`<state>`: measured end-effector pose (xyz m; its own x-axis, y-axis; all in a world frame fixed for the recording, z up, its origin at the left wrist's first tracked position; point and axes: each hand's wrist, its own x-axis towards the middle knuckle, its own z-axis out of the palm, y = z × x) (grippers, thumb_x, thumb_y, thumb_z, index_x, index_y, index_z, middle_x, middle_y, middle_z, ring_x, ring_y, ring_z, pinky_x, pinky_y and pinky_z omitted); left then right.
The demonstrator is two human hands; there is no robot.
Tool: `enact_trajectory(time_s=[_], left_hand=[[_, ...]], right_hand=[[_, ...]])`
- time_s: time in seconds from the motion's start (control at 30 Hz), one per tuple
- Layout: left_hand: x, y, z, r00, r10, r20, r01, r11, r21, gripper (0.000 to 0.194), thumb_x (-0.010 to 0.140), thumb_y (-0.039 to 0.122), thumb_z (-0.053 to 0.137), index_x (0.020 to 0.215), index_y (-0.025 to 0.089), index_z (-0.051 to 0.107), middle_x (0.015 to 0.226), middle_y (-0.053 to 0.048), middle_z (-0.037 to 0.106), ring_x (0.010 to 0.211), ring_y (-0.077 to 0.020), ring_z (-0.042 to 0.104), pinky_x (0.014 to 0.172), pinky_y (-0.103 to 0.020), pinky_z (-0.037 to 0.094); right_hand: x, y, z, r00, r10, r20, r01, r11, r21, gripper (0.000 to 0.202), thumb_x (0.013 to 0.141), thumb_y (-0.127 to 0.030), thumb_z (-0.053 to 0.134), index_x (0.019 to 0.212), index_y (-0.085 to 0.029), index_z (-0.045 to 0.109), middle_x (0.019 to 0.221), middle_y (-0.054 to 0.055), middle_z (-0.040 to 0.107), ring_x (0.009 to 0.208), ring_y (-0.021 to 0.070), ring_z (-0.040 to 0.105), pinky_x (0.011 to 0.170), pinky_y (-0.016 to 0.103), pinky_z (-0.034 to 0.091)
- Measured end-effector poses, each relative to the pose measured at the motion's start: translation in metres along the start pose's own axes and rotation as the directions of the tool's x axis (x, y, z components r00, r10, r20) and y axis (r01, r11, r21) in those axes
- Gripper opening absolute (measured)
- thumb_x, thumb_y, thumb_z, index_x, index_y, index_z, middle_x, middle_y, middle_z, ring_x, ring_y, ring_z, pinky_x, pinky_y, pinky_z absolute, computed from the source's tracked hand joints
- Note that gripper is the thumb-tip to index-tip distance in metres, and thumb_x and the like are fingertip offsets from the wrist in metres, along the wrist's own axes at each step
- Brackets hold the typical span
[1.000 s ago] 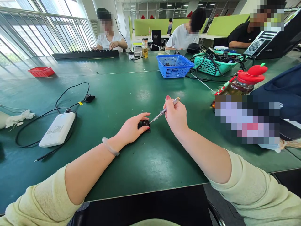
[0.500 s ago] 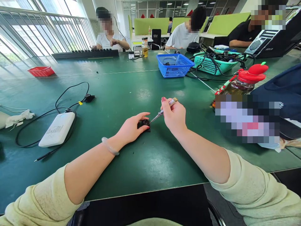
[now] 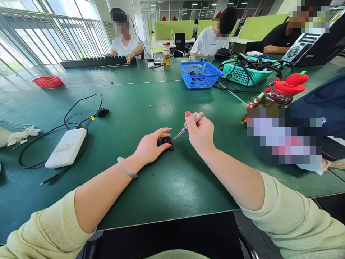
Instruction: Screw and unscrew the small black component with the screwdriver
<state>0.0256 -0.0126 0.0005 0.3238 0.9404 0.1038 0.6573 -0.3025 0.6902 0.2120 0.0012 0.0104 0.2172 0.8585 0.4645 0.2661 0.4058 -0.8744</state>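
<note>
On the green table (image 3: 172, 187), a small black part (image 3: 167, 140) with a rounded top sits near the middle. My left hand (image 3: 151, 146) grips it between thumb and fingers, from its left side. My right hand (image 3: 201, 133) is closed around a screwdriver (image 3: 184, 130), which slants down to the left. Its thin tip meets or nearly meets the right side of the black part; the exact contact is too small to tell.
A white power bank (image 3: 66, 148) and black cable lie at the left. Farther back are a red tray (image 3: 47, 82), a blue basket (image 3: 201, 75) and a green basket (image 3: 249, 73) of cables. A red-lidded bottle (image 3: 288, 86) stands right. Several people sit beyond.
The person at the back left has lowered a hand onto the long black strip on the table. My hands and the screwdriver are almost unchanged.
</note>
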Motion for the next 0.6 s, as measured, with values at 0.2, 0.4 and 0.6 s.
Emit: enact_trajectory(time_s=[0.2, 0.4, 0.6], left_hand=[[0.0006, -0.0025, 0.0010, 1.000, -0.008, -0.010, 0.008, 1.000, 0.005, 0.053, 0.086, 0.026, 0.073, 0.136, 0.030, 0.056, 0.121, -0.001, 0.075, 0.109, -0.0236, 0.070, 0.103, -0.043, 0.050], [0.0005, -0.0033, 0.0020, 1.000, -0.008, -0.017, 0.008, 1.000, 0.000, 0.053, 0.086, 0.024, 0.072, 0.136, 0.030, 0.056, 0.120, 0.000, 0.075, 0.108, -0.0232, 0.071, 0.103, -0.042, 0.050], [0.0009, -0.0011, 0.0009, 1.000, -0.016, -0.010, 0.016, 1.000, 0.012, 0.053, 0.086, 0.027, 0.072, 0.136, 0.029, 0.057, 0.121, -0.001, 0.075, 0.108, -0.0231, 0.070, 0.102, -0.041, 0.051]], right_hand=[[-0.0012, -0.0012, -0.0003, 0.999, -0.053, 0.004, 0.053, 0.998, -0.018, 0.055, 0.090, -0.068, 0.053, 0.062, -0.021, 0.050, 0.051, -0.005, 0.046, 0.049, 0.0094, 0.041, 0.056, 0.026, 0.038], [-0.0048, -0.0077, 0.0009, 0.992, -0.121, 0.043, 0.123, 0.991, -0.058, 0.053, 0.091, -0.065, 0.054, 0.062, -0.021, 0.052, 0.051, -0.004, 0.048, 0.048, 0.0091, 0.042, 0.055, 0.025, 0.038], [0.0008, 0.0018, 0.0021, 0.999, 0.050, 0.014, -0.051, 0.998, 0.030, 0.049, 0.091, -0.058, 0.059, 0.061, -0.021, 0.049, 0.052, -0.005, 0.045, 0.048, 0.0083, 0.041, 0.054, 0.024, 0.037]])
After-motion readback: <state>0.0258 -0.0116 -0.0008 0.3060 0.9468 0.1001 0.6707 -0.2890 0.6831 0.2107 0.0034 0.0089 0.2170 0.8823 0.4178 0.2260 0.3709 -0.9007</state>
